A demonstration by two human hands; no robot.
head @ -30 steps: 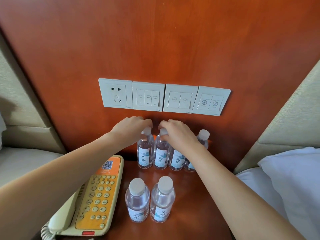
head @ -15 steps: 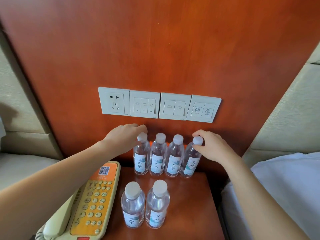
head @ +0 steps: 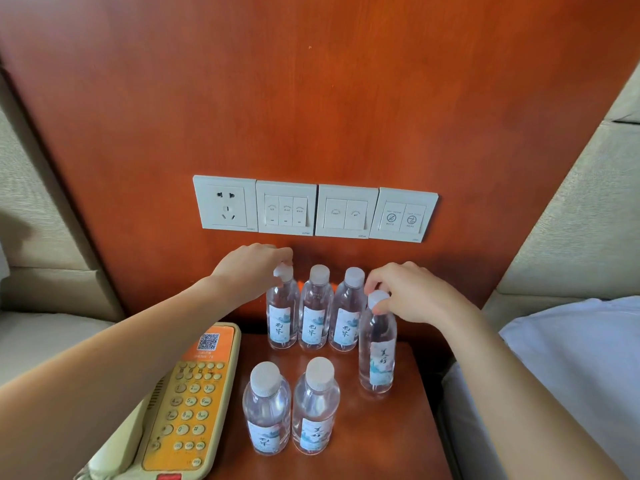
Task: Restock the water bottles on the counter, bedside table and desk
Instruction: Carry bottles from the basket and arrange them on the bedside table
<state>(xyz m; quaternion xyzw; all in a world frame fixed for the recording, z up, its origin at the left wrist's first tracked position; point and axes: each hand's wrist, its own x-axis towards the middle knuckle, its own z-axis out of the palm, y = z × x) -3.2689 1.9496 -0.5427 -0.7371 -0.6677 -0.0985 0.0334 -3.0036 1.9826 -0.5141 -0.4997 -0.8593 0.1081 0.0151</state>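
Six water bottles stand upright on the wooden tabletop (head: pixel 381 427). Three form a back row against the wall panel: the left hand (head: pixel 247 271) grasps the cap of the leftmost bottle (head: pixel 282 311). The right hand (head: pixel 412 294) pinches the cap of a fourth bottle (head: pixel 376 348), set just forward of the row's right end. Two front bottles (head: pixel 292 408) stand together beside the telephone (head: pixel 188 403).

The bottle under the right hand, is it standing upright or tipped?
Upright. The bottle stands vertical, cap on top in the right hand grip, label reading straight. Whether its base touches the bedside table I cannot tell.
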